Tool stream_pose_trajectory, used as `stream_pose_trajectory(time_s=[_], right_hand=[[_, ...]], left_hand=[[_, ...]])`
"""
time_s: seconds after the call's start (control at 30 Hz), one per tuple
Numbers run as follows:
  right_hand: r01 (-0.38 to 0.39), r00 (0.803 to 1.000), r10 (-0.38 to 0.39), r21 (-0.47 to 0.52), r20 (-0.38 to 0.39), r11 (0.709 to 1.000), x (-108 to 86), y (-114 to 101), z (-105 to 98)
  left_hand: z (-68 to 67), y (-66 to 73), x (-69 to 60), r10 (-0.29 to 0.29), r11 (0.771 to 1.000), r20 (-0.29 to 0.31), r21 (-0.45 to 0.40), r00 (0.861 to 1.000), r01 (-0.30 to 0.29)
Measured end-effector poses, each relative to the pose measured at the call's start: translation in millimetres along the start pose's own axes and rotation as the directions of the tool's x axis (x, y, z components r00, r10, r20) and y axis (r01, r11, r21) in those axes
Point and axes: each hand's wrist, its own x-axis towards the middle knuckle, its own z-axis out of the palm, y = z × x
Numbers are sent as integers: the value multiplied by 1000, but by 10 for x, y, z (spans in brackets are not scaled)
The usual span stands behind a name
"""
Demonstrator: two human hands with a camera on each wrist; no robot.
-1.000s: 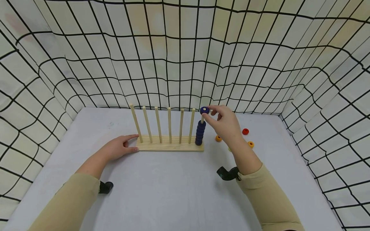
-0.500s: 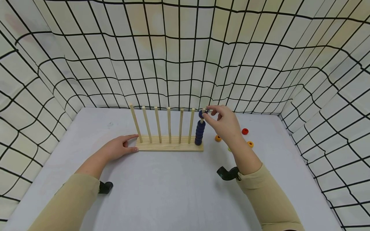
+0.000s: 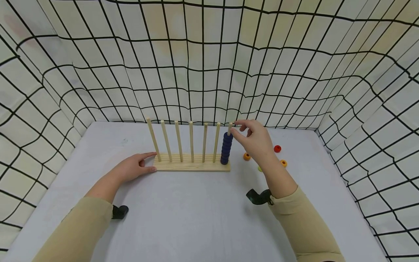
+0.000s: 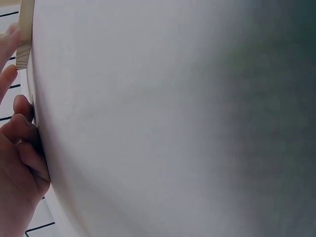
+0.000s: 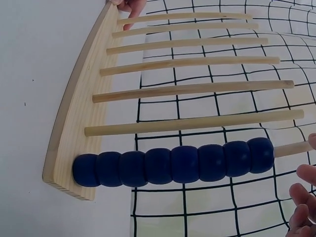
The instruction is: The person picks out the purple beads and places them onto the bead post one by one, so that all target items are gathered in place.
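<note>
A wooden peg abacus (image 3: 191,166) with a row of upright pegs stands on the table. Several dark blue beads (image 3: 226,148) are stacked on its rightmost peg; the right wrist view shows these blue beads (image 5: 185,164) packed against each other. My left hand (image 3: 132,168) holds the left end of the base between thumb and index finger, its other fingers (image 4: 29,128) curled beside the board. My right hand (image 3: 256,140) is at the top of the rightmost peg, thumb and index finger apart around the peg tip, above the beads.
Right of the abacus lie a red bead (image 3: 277,149), two orange beads (image 3: 283,163) and a yellow-green bead (image 3: 260,169), partly hidden by the right forearm. Black netting (image 3: 203,91) over white walls encloses the back and sides of the white table (image 3: 183,218).
A blue bead left the right hand's fingers and slid down the rightmost peg onto the stack. The left hand stays on the base; the right hand has barely moved.
</note>
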Motion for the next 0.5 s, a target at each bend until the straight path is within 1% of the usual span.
stream_pose_trajectory(time_s=[0.23,0.5], right_hand=[[-9,1000,9,-1,-2,1000,-30,42,-26],[-18,1000,18,15,6,1000,-60,95,-34]], left_hand=[[-10,-7,6,11,1000,2,4,1000,-11],[-9,-26,19,27,1000,-4,-10,1000,-27]])
